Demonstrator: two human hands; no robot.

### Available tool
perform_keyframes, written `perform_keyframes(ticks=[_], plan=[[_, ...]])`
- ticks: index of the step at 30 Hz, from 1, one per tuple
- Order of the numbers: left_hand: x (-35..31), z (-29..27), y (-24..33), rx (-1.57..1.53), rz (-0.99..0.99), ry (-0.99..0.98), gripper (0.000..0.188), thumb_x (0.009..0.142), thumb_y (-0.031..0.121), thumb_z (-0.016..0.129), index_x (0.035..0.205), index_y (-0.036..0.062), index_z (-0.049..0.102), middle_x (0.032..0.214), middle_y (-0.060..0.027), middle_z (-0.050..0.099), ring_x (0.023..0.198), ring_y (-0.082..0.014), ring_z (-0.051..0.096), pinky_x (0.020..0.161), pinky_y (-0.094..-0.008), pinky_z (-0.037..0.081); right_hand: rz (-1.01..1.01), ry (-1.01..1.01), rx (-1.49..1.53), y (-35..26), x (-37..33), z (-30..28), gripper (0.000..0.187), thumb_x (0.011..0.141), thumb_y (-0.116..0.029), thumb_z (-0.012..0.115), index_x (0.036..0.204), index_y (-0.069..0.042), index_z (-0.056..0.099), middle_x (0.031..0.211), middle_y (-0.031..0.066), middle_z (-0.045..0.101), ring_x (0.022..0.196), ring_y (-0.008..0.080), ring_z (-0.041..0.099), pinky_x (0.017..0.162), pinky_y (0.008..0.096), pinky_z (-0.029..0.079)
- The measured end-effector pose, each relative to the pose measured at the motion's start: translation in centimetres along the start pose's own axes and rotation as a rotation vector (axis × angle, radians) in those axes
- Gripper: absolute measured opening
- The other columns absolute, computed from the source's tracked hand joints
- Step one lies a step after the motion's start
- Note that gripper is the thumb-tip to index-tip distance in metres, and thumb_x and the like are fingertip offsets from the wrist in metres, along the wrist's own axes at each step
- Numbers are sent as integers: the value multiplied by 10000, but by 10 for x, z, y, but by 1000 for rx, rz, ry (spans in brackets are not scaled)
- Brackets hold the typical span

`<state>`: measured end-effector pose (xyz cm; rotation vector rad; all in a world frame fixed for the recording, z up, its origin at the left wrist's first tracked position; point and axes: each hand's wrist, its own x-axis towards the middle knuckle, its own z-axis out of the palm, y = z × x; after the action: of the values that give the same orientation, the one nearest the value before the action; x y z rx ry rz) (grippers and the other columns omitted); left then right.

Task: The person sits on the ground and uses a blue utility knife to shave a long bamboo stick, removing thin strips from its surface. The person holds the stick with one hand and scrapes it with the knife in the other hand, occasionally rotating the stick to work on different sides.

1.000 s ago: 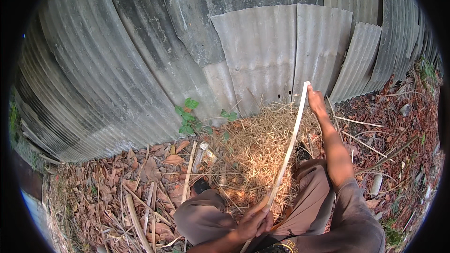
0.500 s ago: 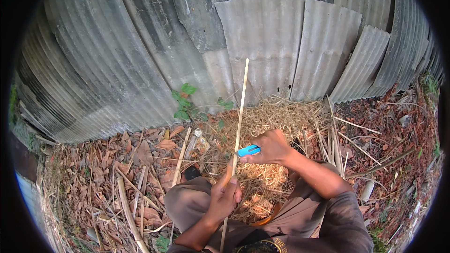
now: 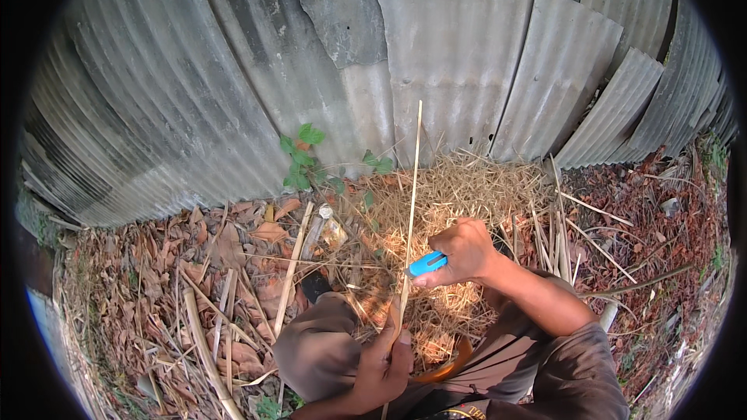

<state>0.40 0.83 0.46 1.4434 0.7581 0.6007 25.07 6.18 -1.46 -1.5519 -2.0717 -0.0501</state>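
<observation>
Shift since half a second ago: the right hand [image 3: 464, 251] and the blue cutter [image 3: 427, 264] sit slightly lower and farther right in the frame; the left hand [image 3: 387, 365] is also lower, and the view itself has tilted a little.
Right-hand grip: fingers wrapped around the cutter's handle, its working end pointing left and meeting the strip; the blade's edge is too small to make out.
Left-hand grip: thumb and fingers grasping the strip below the cutter, at the lower centre of the frame.
Strip's place: the pale strip [image 3: 415, 171] is held up between the person's knees, its upper length in front of the straw-like litter [image 3: 498, 187] and the corrugated fence [image 3: 459, 47].
Strip's progress: paring seems under way; the strip is already long and slender, with the cutter against its middle stretch. How much remains to be trimmed cannot be told.
Strip's axis: nearly vertical in the frame, top leaning slightly right; the free tip points to the upper centre, toward the fence, while the other end runs past the left hand to the bottom edge.
Ground at left: brown dry leaves [image 3: 226, 245] and loose sticks, including a thick cane [image 3: 206, 342] at lower left.
</observation>
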Motion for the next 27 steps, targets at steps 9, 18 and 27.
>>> perform_keyframes(ticks=[9,18,27], plan=[[-14,0,-8,12,61,-54,557,992,90,389,1489,44,143,593,23,422,513,-37,395,466,-206,343,252,74,35,32,21,3,687,679,-748,598,484,-90,559,419,75,490,386,271,519,437,373,431],[-29,5,-18,261,82,-77,546,903,33,439,1431,-2,306,587,-24,427,502,-104,410,454,-270,359,487,156,-53,86,28,-13,809,724,-812,443,548,-41,612,451,136,509,477,321,555,506,468,432],[-26,25,-7,-98,-61,-304,534,986,97,387,1478,42,185,575,5,414,495,-56,372,474,-222,339,1064,334,14,185,-5,-43,870,790,-811,355,481,-6,469,445,101,421,468,256,453,501,437,369]])
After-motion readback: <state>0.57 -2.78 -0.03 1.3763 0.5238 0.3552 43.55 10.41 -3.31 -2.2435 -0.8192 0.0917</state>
